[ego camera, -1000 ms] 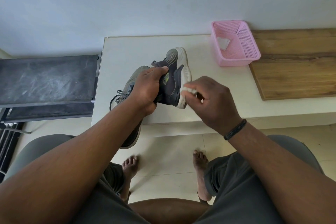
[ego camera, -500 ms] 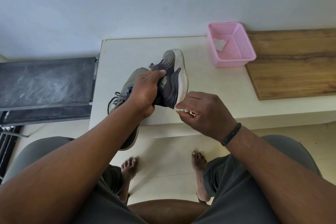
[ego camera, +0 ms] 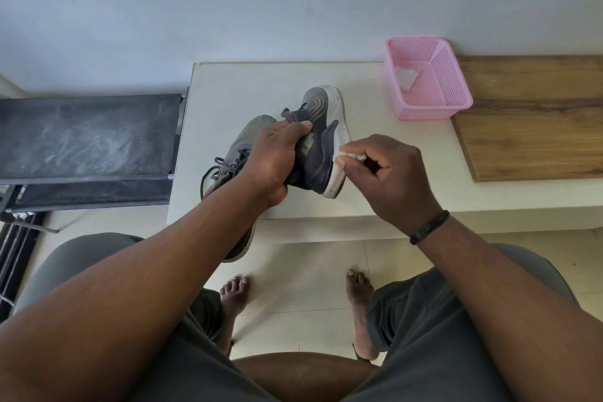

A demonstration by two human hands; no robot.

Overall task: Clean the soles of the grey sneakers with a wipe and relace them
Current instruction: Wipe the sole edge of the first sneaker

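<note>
White bench top point(ego camera: 261, 88) set against the wall, wooden board point(ego camera: 535, 114) at its right end.

A pink mesh basket point(ego camera: 456, 85) is placed at the back edge, overlapping the board's left edge. A grey sneaker point(ego camera: 241, 147) is laid near the front left corner, its heel overhanging the front edge.

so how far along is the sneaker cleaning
Nothing looks finished yet. In hand: the left hand holds the dark grey sneaker on its side while the right hand rubs a small white wipe along its white sole edge. Left: the second grey sneaker, still laced on the white table, and relacing.
</note>
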